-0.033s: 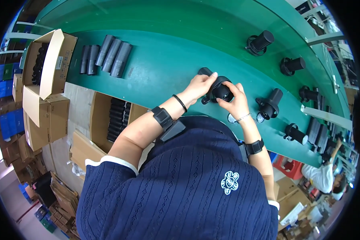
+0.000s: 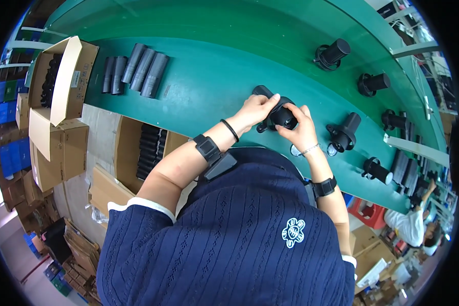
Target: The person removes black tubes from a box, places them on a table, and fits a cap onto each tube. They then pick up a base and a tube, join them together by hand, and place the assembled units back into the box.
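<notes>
Both hands are on one black cylinder with a ring-shaped mount (image 2: 282,117), which looks like a microphone in a shock mount. It is held over the near part of the green bench. My left hand (image 2: 256,109) is closed around its left side, thumb on top, with the rounded end showing beyond the fingers. My right hand (image 2: 302,128) curls thumb and fingers about the ring at the right end. A small black knob sticks out below the ring. The fingers hide part of the cylinder. To the right of my right hand stands a similar mounted cylinder (image 2: 345,133).
Several black tubes (image 2: 144,69) lie at the left of the green bench (image 2: 204,76). More mounted cylinders (image 2: 336,50) stand along its right. Cardboard boxes (image 2: 74,153) with black parts are at the left. A co-worker (image 2: 407,224) sits at far right, near a red stool (image 2: 368,213).
My left thumb has shifted slightly to the right on the black cylinder. My right hand keeps its grip, and the other things stay where they were.
</notes>
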Demonstrator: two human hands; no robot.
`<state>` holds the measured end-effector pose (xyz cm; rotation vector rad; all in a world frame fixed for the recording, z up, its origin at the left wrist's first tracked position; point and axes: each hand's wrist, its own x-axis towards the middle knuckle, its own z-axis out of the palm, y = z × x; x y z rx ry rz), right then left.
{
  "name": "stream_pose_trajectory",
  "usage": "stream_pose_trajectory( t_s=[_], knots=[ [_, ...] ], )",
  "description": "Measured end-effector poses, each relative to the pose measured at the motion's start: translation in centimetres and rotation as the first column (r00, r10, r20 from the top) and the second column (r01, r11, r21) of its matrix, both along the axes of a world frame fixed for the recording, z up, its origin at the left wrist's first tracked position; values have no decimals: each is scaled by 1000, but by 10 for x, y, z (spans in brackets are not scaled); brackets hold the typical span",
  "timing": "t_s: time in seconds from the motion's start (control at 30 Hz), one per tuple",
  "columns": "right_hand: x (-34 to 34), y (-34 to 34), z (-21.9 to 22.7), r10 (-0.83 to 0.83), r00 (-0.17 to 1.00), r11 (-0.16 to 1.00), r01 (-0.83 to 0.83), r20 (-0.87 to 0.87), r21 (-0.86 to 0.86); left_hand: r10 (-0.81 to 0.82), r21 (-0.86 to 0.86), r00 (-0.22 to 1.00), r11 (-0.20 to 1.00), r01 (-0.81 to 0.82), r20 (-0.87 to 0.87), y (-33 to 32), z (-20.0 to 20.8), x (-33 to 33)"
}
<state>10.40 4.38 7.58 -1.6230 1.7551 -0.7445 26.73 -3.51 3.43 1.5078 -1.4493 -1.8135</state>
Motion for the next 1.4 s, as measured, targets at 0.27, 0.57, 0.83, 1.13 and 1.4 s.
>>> stream_pose_trajectory(
  t_s=[0.27, 0.57, 0.83, 1.13, 1.4],
  knots=[
    [8, -3, 9, 30, 999, 999, -29, -35, 40, -214, -73, 975, 973, 219, 67, -6, -10, 8],
    [-10, -17, -19, -436, 749, 884, 253, 499, 393, 72, 328, 995, 943, -46, -68, -9, 1, 7],
    [-1, -15, -25, -582, 499, 800, 211, 642, 561, 98, 368, 963, 930, 2, -252, -6, -1, 5],
    [4, -8, -21, -443, 737, 875, 232, 511, 424, 290, 504, 916, 856, -118, -277, -5, -5, 5],
    [2, -11, -18, -64, 998, 996, 66, 27, -66, 218, 468, 917, 883, -40, -334, -7, -2, 8]
  ],
)
